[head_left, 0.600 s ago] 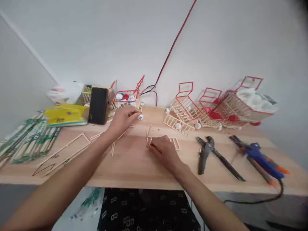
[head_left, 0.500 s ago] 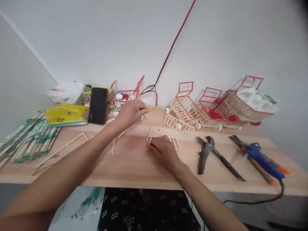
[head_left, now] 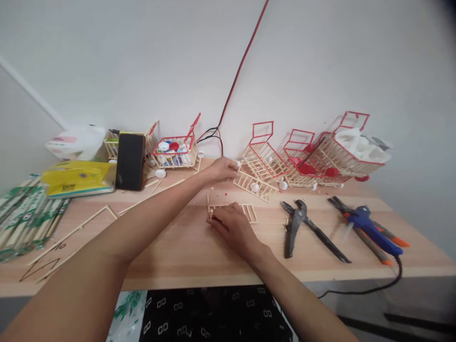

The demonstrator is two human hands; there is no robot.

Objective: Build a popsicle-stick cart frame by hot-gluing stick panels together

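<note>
My left hand (head_left: 223,170) stretches across to the back of the bench. Its fingers are slightly apart at a small white cap (head_left: 238,164) and the near end of a ladder-like stick panel (head_left: 261,189); I see no firm grip. My right hand (head_left: 231,222) rests low on the bench with thumb and fingers closed at the left end of a small wooden stick frame (head_left: 252,213). Short stick ends stand up by its fingertips, and the hand covers part of the frame. Behind the panel stands a small red-trimmed stick cart (head_left: 263,154).
More small carts (head_left: 174,154) line the wall, one piled with white material (head_left: 359,145). Cutting pliers (head_left: 297,223) and a blue glue gun (head_left: 372,228) lie right. Left are a phone (head_left: 130,161), a yellow packet (head_left: 78,178), bundled sticks (head_left: 32,213) and a loose stick frame (head_left: 81,228).
My left hand has moved right, from near the cap-filled cart to the ladder-like panel. My right hand stays on the small frame. The whole view has shifted slightly.
</note>
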